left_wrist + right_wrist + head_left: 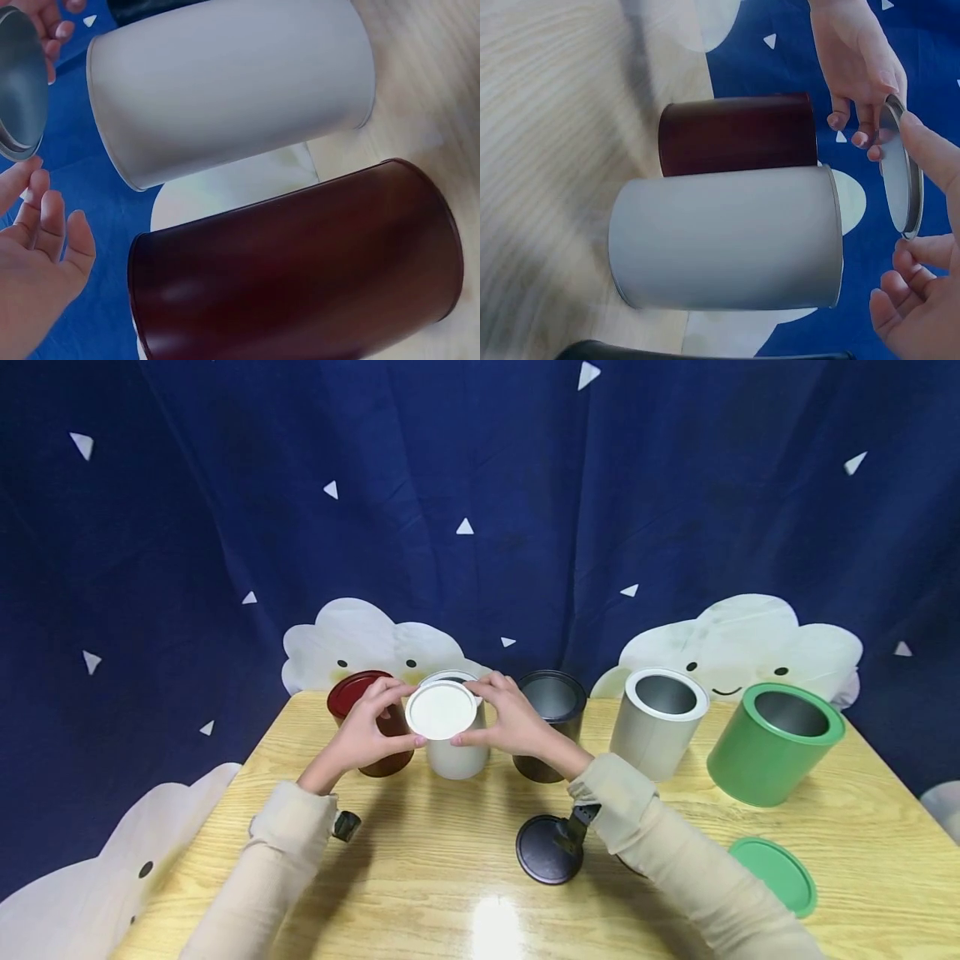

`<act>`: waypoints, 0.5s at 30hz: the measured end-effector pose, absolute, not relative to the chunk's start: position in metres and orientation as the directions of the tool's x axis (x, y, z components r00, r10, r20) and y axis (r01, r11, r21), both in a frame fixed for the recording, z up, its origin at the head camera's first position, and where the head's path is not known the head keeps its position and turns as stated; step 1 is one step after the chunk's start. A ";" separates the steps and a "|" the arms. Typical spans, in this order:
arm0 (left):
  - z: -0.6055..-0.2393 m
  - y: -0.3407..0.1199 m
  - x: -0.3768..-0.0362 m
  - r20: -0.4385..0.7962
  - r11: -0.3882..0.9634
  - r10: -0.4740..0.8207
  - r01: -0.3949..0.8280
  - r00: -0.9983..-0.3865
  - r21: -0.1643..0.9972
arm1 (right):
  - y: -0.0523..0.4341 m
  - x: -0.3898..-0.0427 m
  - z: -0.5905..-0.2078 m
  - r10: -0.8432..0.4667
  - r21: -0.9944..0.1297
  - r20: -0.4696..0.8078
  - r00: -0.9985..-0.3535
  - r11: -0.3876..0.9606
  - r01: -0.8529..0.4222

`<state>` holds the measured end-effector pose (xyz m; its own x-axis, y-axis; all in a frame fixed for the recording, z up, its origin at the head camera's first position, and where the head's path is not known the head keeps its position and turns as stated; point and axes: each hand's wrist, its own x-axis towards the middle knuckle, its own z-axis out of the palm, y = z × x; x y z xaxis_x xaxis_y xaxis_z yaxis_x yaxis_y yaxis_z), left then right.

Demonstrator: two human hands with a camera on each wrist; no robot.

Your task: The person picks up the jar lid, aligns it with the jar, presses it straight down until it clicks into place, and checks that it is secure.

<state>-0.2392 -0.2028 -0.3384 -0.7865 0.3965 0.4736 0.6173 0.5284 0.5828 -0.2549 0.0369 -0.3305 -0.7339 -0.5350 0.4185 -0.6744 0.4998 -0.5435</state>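
gripping the white lid (441,710) from either side, each thumb spread apart from the fingers, the left hand (369,727) and right hand (512,718) held it, as i watched, above a white can (459,762) that stood between a red can (390,766) and a black can (553,697).

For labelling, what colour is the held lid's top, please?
Off-white lid top, best seen in head view.
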 end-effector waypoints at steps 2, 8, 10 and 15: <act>-0.336 -0.202 -0.242 0.468 0.537 0.398 0.614 -0.789 0.578 | 0.037 -0.258 -0.329 -0.535 -0.552 0.406 -0.741 0.503 -0.665; -0.331 -0.202 -0.253 0.416 0.557 0.398 0.576 -0.817 0.598 | 0.037 -0.271 -0.325 -0.547 -0.558 0.364 -0.754 0.520 -0.646; -0.330 -0.203 -0.257 0.398 0.564 0.397 0.562 -0.827 0.605 | 0.037 -0.275 -0.325 -0.555 -0.550 0.356 -0.752 0.526 -0.648; -0.330 -0.203 -0.264 0.366 0.570 0.397 0.538 -0.842 0.621 | 0.036 -0.286 -0.325 -0.572 -0.528 0.342 -0.746 0.540 -0.656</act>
<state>-0.2644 -0.2029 -0.3297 -0.8418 0.3968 0.3659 0.5384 0.5698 0.6208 -0.2859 0.0360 -0.3246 -0.7459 -0.5718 0.3416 -0.6556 0.5398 -0.5280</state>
